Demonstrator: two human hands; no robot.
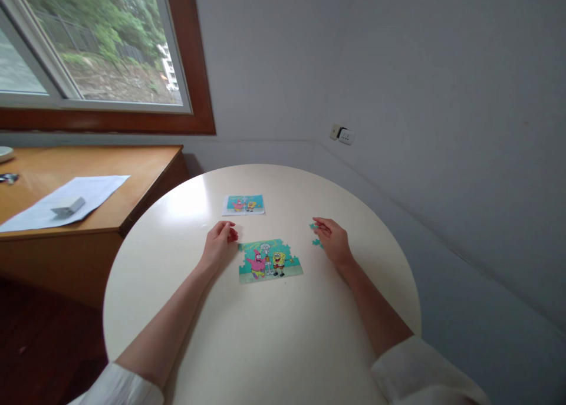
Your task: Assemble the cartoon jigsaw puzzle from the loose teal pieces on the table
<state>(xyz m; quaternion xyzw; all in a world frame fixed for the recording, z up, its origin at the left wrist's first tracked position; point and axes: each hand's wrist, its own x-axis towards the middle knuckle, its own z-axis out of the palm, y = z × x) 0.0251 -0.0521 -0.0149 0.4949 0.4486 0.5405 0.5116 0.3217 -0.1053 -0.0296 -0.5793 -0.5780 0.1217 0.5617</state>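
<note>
A partly assembled jigsaw puzzle [269, 260] with cartoon characters on a teal ground lies flat on the round white table [283, 340]. Its right and left edges are jagged, with gaps at the upper right and on the left. My left hand [220, 240] rests by the puzzle's upper left corner, fingers curled closed; whatever they may hold is hidden. To the right of the puzzle, my right hand [332, 240] pinches a teal puzzle piece [313, 226] between thumb and forefinger. Other teal pieces [316, 243] lie beneath that hand, partly covered by it.
Behind the puzzle lies a reference picture [244, 205] of the same scene on white paper. A wooden desk [150, 163] at the left carries paper sheets [97, 187] and a small grey-white box [68, 206]. Walls and a window stand behind; a socket [346, 136] is on the wall.
</note>
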